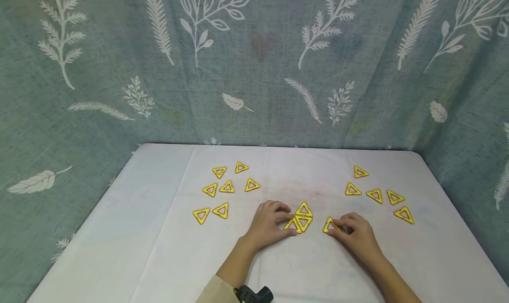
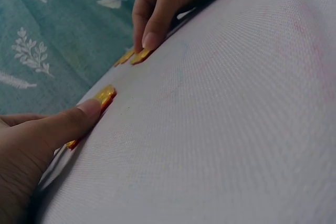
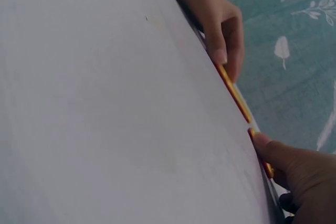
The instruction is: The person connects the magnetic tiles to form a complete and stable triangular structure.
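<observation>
Three yellow triangular frame tiles (image 1: 304, 215) lie edge to edge in front of me, near the middle of the table. My left hand (image 1: 268, 223) holds the left tile of this group between thumb and fingers. A short gap to the right, my right hand (image 1: 358, 237) pinches a single yellow triangle tile (image 1: 326, 226) by its right side, low over the cloth. In the right wrist view, the edge of the tile in my right hand (image 3: 304, 169) comes close to the joined tiles (image 3: 237, 98). The left wrist view shows my left thumb (image 2: 79, 119) pressed along a tile edge.
Several loose yellow triangle tiles (image 1: 227, 191) lie scattered at the left, and several more (image 1: 352, 193) at the right. A white cloth (image 1: 167, 259) covers the table. Behind and beside it hangs a green leaf-patterned curtain (image 1: 262, 104). A black device (image 1: 254, 295) sits at my left wrist.
</observation>
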Tool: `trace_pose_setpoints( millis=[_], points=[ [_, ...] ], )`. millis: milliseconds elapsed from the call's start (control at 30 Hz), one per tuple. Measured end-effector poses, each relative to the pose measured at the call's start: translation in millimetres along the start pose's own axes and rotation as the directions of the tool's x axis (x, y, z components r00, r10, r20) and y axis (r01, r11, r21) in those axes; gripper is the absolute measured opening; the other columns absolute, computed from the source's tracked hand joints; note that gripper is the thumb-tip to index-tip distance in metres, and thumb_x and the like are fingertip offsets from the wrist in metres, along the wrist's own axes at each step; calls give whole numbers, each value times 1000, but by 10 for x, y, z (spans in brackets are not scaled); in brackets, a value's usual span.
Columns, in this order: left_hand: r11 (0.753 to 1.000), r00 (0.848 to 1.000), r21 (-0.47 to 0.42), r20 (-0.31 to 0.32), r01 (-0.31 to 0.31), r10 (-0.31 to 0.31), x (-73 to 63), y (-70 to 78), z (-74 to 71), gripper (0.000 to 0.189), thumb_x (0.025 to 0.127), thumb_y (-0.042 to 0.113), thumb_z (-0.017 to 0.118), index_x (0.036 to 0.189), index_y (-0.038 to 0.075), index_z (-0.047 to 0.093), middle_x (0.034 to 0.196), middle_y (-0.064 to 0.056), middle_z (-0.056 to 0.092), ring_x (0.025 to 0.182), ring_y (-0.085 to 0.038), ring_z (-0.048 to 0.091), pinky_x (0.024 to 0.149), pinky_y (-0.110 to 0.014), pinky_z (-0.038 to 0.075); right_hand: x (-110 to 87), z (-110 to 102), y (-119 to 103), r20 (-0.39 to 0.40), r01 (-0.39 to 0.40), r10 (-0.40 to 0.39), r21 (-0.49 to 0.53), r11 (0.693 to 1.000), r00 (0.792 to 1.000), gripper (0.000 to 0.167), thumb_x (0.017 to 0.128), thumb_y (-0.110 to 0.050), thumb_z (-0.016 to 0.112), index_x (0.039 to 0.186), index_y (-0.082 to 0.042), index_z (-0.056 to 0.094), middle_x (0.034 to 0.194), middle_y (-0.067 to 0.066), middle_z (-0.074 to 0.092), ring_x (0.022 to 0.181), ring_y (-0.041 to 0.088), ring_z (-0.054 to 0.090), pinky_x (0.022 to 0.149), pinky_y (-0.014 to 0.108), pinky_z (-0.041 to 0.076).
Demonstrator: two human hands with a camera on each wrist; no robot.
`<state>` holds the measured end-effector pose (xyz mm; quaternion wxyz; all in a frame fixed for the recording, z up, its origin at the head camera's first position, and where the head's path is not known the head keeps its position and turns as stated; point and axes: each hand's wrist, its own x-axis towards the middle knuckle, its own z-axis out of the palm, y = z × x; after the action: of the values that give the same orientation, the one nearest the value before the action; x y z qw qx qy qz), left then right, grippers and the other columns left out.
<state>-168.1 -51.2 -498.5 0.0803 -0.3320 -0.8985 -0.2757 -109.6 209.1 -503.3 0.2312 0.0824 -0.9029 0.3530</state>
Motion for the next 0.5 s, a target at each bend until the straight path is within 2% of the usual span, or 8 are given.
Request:
trace_pose_setpoints(
  millis=[133, 367, 500],
  points=[
    [1000, 1000, -11, -9, 6, -6, -8, -5, 12, 41, 73, 49, 76, 106, 24, 73, 111, 8, 59, 108, -12, 49, 94, -36, 37, 7, 79, -54, 10, 22, -22, -11, 1000, 1000, 30, 56, -16, 88, 82, -8, 75, 79, -9, 58, 66, 2, 42, 63, 26, 33],
    [1000, 999, 4, -31, -18, 18, -4, -13, 31, 45, 68, 51, 78, 103, 23, 73, 107, 9, 58, 103, -11, 50, 93, -35, 38, 26, 174, -123, -2, 55, -55, 18, 998, 998, 31, 55, -18, 89, 81, -9, 75, 77, -9, 59, 65, 3, 45, 65, 27, 33],
    [999, 998, 3, -47, -33, 33, 4, -8, 31, 46, 66, 52, 80, 101, 22, 73, 105, 9, 59, 102, -11, 51, 92, -34, 38, 45, 208, -152, 15, 61, -61, 1, 998, 998, 31, 56, -21, 88, 82, -10, 76, 78, -9, 59, 66, 2, 44, 67, 28, 33]
  ],
)
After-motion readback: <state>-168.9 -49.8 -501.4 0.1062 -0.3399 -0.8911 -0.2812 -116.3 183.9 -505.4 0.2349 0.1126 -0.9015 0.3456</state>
